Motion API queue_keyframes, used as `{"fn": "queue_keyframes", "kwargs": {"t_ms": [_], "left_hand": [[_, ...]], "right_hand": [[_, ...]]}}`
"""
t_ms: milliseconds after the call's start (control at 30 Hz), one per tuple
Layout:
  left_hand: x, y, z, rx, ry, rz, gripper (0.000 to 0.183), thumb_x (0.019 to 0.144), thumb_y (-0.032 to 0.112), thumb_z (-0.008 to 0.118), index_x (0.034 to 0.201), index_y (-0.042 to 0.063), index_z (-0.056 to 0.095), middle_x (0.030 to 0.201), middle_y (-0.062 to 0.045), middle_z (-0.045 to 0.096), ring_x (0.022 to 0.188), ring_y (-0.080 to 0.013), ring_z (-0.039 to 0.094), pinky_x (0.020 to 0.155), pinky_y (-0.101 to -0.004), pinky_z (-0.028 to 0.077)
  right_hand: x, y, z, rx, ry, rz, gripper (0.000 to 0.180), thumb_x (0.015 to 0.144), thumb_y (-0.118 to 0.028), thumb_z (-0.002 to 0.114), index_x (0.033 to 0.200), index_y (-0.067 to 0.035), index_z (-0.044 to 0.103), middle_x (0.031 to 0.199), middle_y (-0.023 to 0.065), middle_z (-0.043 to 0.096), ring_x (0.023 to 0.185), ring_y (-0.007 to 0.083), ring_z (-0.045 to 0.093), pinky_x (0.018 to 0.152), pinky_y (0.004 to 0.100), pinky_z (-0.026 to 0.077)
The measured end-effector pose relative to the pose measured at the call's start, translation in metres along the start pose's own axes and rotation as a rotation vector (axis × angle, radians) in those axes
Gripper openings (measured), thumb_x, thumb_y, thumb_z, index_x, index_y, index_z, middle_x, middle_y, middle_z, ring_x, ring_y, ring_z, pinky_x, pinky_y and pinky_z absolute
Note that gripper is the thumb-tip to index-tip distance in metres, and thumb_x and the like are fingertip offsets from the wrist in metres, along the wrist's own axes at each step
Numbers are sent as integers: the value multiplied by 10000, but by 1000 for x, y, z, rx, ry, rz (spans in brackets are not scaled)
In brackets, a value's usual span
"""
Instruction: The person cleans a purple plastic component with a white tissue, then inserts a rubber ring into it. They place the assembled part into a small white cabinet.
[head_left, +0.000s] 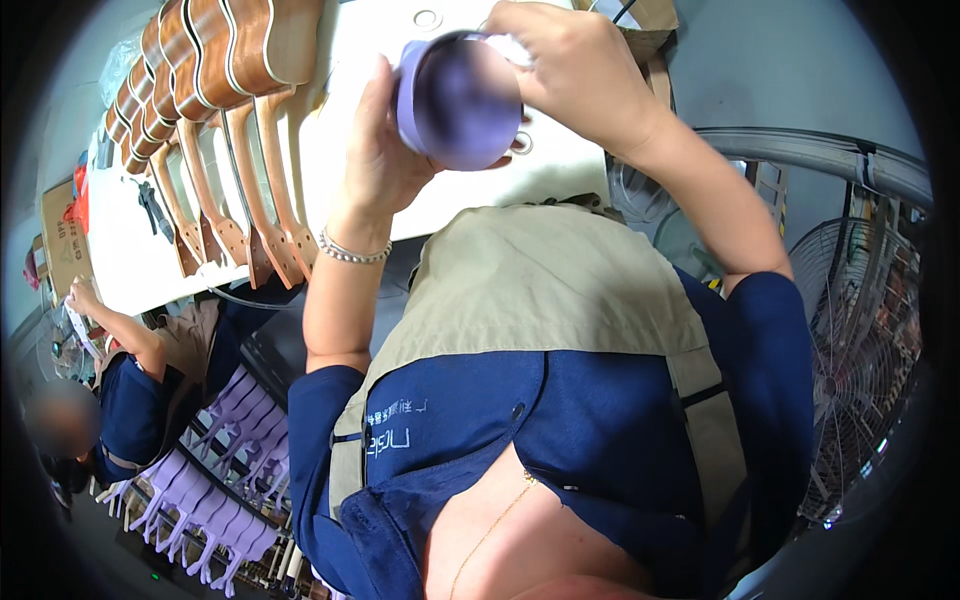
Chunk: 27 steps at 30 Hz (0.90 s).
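My left hand (382, 142) grips a round purple object (405, 97) from the left and below, with fingertips showing past its right edge. Its glossy, mirror-like round face is tilted towards me and partly blurred; whether it is a cup, a lid or a mirror I cannot tell. At its upper right rim, my right hand (570, 67) pinches a small white piece (512, 49), perhaps cloth or paper. The right fingertips are partly hidden. Both hands are above a white-covered table (480, 195).
Several brown wooden guitar or ukulele bodies with necks (225, 60) stand at the left on the table, near a black strap-like item (154, 210). A co-worker (150, 405) is at the far left, by racks of purple instruments (202, 510). A wire-guarded fan (840, 367) stands at right.
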<state>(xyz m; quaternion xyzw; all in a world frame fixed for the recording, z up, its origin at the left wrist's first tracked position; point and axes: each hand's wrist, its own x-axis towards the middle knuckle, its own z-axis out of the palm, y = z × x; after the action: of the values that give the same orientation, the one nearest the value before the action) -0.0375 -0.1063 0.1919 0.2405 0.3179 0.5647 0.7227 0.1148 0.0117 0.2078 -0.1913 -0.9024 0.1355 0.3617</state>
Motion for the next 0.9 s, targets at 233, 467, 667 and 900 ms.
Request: {"fn": "queue_keyframes", "kwargs": {"t_ms": [233, 467, 667, 900], "left_hand": [[13, -24, 12, 614, 266, 598, 833, 859, 640, 359, 1377, -10, 308, 1326, -161, 443, 1137, -222, 528, 1040, -378, 367], [10, -22, -4, 660, 279, 524, 801, 838, 617, 379, 1281, -49, 411, 1074, -140, 592, 892, -180, 634, 675, -275, 570], [4, -19, -3, 431, 195, 369, 680, 882, 545, 395, 1310, 17, 410, 1152, -101, 548, 1056, -150, 532, 911, -269, 415], [6, -12, -3, 544, 259, 375, 712, 875, 546, 342, 1275, -38, 422, 1097, -162, 588, 867, -203, 650, 575, -329, 585]], "right_hand": [[-12, -18, 15, 287, -65, 524, 286, 751, -255, 629, 863, 3, 679, 610, 195, 612, 604, 315, 648, 616, 365, 527], [-20, -16, 15, 183, -222, 461, 244, 723, -248, 671, 794, -15, 656, 635, 168, 619, 638, 315, 641, 621, 376, 517], [-16, -10, 14, 29, -47, 190, 250, 700, -245, 709, 791, -44, 592, 669, 117, 619, 654, 277, 640, 581, 362, 505], [-13, -3, 20, 15, 44, -3, 246, 688, -209, 726, 836, -73, 583, 696, 64, 616, 645, 228, 634, 555, 319, 499]]}}
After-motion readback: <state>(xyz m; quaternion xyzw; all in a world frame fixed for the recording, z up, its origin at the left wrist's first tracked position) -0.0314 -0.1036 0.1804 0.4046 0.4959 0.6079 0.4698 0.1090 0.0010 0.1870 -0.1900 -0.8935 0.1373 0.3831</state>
